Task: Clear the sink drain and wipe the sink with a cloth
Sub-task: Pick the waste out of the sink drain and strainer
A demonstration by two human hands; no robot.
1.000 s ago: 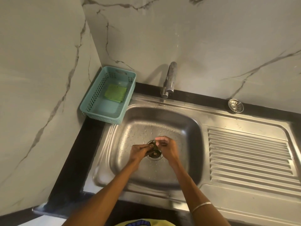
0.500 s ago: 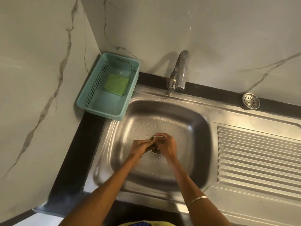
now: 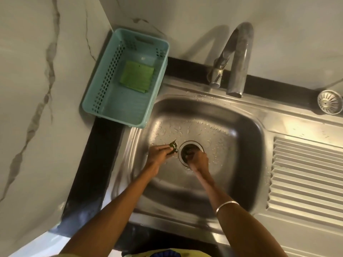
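Observation:
The steel sink (image 3: 237, 164) has a round drain (image 3: 187, 145) in the middle of its wet basin. My left hand (image 3: 159, 154) is just left of the drain, shut on a dark green leafy scrap (image 3: 173, 145). My right hand (image 3: 197, 161) reaches into the drain opening with its fingers curled down; the fingertips are hidden, so I cannot tell what they hold. A green cloth pad (image 3: 137, 76) lies in a teal plastic basket (image 3: 104, 101) at the sink's back left corner.
The tap (image 3: 238, 62) arches over the basin's back edge. A loose metal strainer (image 3: 329, 102) rests on the black ledge at the far right. The ribbed drainboard (image 3: 306, 179) lies right of the basin. Marble walls close off the left and back.
My hands were together over the drain; now the left has drawn away to the left with the leafy scrap while the right stays in the drain. The camera has tilted down and come closer.

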